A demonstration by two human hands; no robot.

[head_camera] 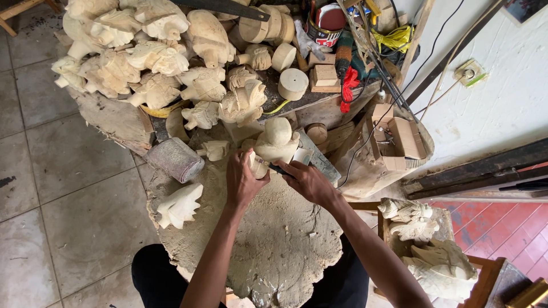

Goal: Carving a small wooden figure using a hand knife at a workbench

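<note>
Here a pale, half-shaped wooden carving is held upright at the far edge of a rough, dust-covered stump worktop, just in front of the heaped carvings. It is judged to be stiff and fairly light for its bulk, dry and dusty rather than slippery, with thin cut details that could chip if knocked; the rounded lower body is the soundest place to be taken hold of, not the narrow top. The left hand is wrapped against the carving's lower left side, its fingers curled and pressed onto the wood. The right hand is closed around a small tool, seemingly a sanding block or chisel, pinched against the carving's right side; its exact kind cannot be told. Beside the left hand a cloth-wrapped mallet lies on its side, and a small finished carving rests nearer the worktop's left edge. Beyond, a pile of unpainted carvings is stacked. A round tin stands farther back, its contents hidden. To the right, an open cardboard box is seen holding smaller boxes, and a wooden crate holds more carved figures.
</note>
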